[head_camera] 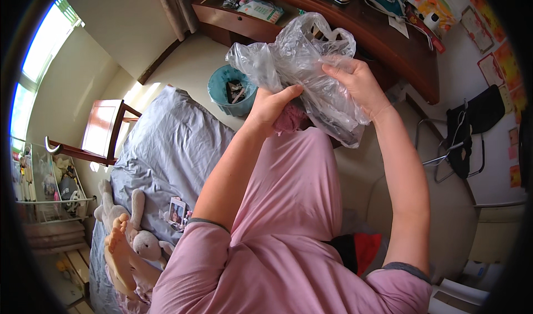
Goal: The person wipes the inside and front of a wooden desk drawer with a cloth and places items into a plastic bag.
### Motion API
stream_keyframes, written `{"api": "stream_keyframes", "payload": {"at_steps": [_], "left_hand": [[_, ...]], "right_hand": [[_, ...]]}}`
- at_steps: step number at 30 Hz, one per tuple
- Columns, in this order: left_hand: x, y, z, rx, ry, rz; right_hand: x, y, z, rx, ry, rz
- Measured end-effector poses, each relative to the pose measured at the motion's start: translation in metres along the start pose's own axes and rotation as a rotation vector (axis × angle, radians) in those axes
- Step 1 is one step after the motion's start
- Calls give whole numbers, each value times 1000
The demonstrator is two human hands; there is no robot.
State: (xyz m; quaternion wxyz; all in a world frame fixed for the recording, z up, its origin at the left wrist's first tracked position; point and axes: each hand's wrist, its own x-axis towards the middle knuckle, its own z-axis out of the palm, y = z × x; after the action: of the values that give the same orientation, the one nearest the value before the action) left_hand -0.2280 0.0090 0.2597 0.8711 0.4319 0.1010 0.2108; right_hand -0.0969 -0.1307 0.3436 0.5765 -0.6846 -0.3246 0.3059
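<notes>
A crumpled clear plastic bag point(308, 72) with loop handles is stretched between my two hands, above my lap. My left hand point(272, 105) grips its near left side, thumb on top. My right hand point(356, 85) pinches the film on the other side between thumb and fingers. Below the bag, by my left wrist, a dusty-pink fuzzy cloth thing point(288, 118) shows; the bag and hand hide part of it, and I cannot tell whether my left hand holds it too. What lies inside the bag is unclear.
Beyond my left hand stands a blue waste bin point(216, 90) with rubbish inside. An open drawer point(227, 22) juts from the wooden desk point(399, 60). Another person's bare foot point(120, 255) and a plush rabbit point(145, 244) rest on the grey bed point(166, 135). A black folding chair point(462, 126) stands right.
</notes>
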Motion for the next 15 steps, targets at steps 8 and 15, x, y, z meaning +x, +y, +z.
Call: {"api": "stream_keyframes", "payload": {"at_steps": [8, 15], "left_hand": [[23, -12, -24, -332, 73, -105], [16, 1, -52, -323, -159, 60]], "right_hand": [[-57, 27, 67, -1003, 49, -866], [-102, -3, 18, -1084, 236, -1139]]}}
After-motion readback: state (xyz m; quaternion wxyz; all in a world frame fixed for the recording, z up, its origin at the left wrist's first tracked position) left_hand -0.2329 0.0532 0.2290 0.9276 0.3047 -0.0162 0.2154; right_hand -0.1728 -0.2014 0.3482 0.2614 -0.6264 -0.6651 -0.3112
